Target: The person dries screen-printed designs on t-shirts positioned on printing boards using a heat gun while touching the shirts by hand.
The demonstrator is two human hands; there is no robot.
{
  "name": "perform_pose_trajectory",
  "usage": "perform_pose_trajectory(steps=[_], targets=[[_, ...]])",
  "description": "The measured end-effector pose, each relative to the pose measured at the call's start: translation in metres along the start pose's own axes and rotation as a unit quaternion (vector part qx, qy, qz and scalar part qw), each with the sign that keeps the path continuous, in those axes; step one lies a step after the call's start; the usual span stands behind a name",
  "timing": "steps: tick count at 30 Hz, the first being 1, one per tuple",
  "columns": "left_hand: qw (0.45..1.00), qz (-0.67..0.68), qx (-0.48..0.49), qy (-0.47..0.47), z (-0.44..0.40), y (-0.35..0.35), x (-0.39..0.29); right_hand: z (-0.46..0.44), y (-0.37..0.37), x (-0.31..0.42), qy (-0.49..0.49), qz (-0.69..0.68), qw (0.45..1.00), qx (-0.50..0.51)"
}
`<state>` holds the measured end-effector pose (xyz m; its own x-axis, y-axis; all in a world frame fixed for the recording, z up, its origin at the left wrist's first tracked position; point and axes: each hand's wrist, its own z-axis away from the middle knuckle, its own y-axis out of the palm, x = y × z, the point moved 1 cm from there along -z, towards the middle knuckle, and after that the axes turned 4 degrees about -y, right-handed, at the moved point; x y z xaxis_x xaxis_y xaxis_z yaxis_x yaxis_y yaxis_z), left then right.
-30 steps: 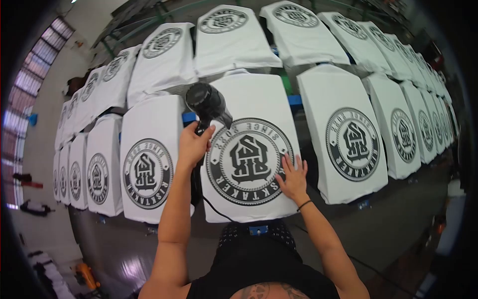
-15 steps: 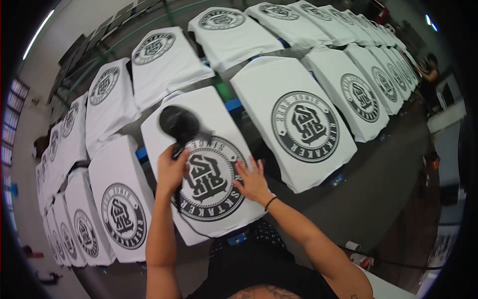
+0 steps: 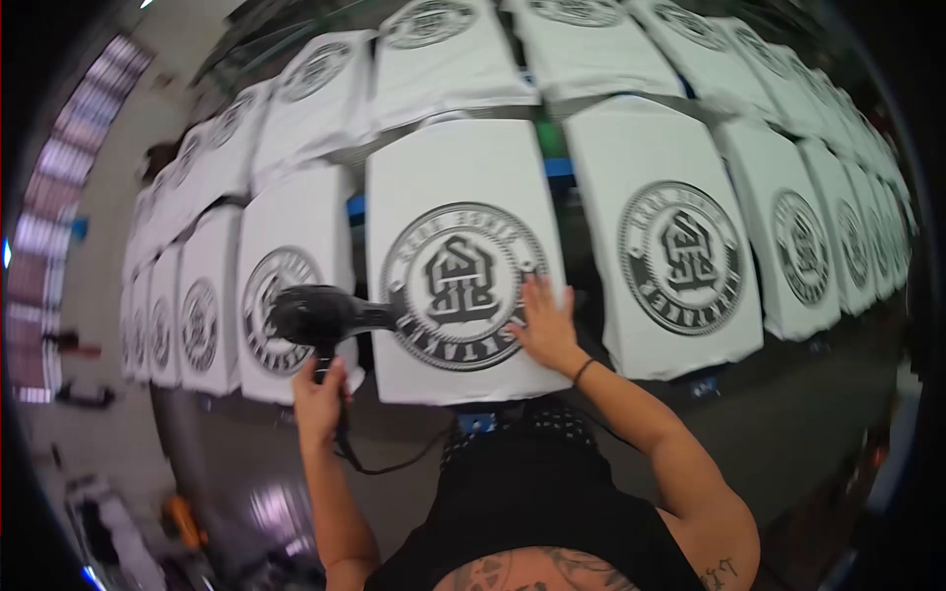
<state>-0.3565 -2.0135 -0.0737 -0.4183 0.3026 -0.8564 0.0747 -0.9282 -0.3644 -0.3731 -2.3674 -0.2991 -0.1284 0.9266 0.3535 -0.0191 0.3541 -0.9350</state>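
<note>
A black hair dryer (image 3: 313,315) is gripped by its handle in my left hand (image 3: 320,396), low at the left of the nearest shirt. Its nozzle points right, at the lower left edge of the round black print (image 3: 461,286). That print is on a white shirt (image 3: 453,163) stretched flat over a board in front of me. My right hand (image 3: 545,320) lies with fingers spread on the right side of the same print, holding nothing. A black cord hangs from the dryer and curves toward my waist.
More white shirts with the same print stand in two rows, including one close on the right (image 3: 641,148) and one on the left (image 3: 305,212). Blue parts (image 3: 559,167) show between the boards. An orange object (image 3: 184,520) is at the lower left.
The view swung right and then back left. My left hand has brought the dryer down and left, from above the print to beside its lower left edge. My right hand stays on the shirt.
</note>
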Motion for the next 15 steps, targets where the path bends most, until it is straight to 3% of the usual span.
perform_pose_trajectory(steps=[5, 8, 11, 15], targets=[[0.998, 0.018, 0.011, -0.055, 0.076, 0.009, 0.009, 0.014, -0.004, 0.002, -0.041, -0.005, 0.999, -0.004], [0.998, 0.038, 0.022, -0.035, 0.098, 0.028, 0.014, 0.021, -0.004, 0.001, -0.055, -0.003, 0.998, -0.022], [0.996, 0.028, 0.083, -0.031, 0.101, 0.05, 0.012, 0.027, -0.008, -0.003, -0.053, 0.004, 0.998, -0.02], [0.985, 0.019, 0.167, -0.034, 0.095, 0.085, 0.0, 0.05, -0.031, -0.008, -0.051, -0.034, 0.992, -0.109]])
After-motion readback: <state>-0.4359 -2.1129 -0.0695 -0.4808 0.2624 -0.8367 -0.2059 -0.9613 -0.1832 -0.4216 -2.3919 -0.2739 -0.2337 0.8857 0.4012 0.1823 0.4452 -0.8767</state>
